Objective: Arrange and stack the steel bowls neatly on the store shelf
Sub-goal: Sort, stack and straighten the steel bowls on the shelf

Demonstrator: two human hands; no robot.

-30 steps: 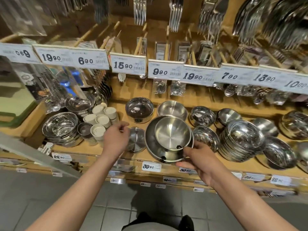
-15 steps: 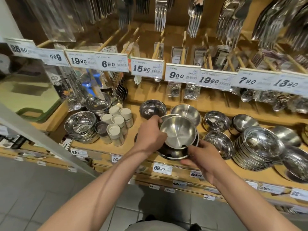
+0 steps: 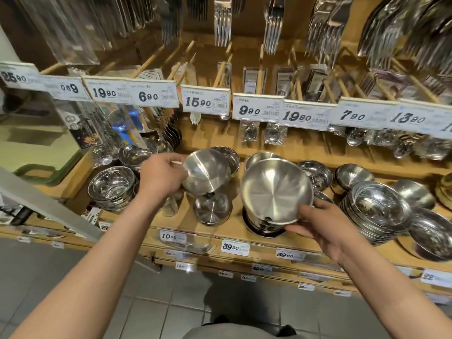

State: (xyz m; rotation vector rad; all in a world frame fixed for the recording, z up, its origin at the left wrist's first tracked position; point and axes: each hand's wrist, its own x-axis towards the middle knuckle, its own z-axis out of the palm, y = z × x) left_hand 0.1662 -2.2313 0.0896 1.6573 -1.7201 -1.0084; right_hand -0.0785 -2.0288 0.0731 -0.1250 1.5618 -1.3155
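Above the wooden store shelf (image 3: 234, 231), the left hand (image 3: 161, 177) grips a small brushed steel bowl (image 3: 206, 173) by its rim, tilted, while the right hand (image 3: 325, 223) pinches the near edge of a wide shallow steel bowl (image 3: 276, 189) raised off a dark stack (image 3: 263, 225). Best to level each bowl, match it to a stack of like size such as the tall nest of polished bowls (image 3: 376, 211), and lower it squarely so the rims seat.

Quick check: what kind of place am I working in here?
Most likely a shop's kitchenware aisle: price tags line the wooden shelf, steel bowls sit stacked for sale, and packaged forks hang above.
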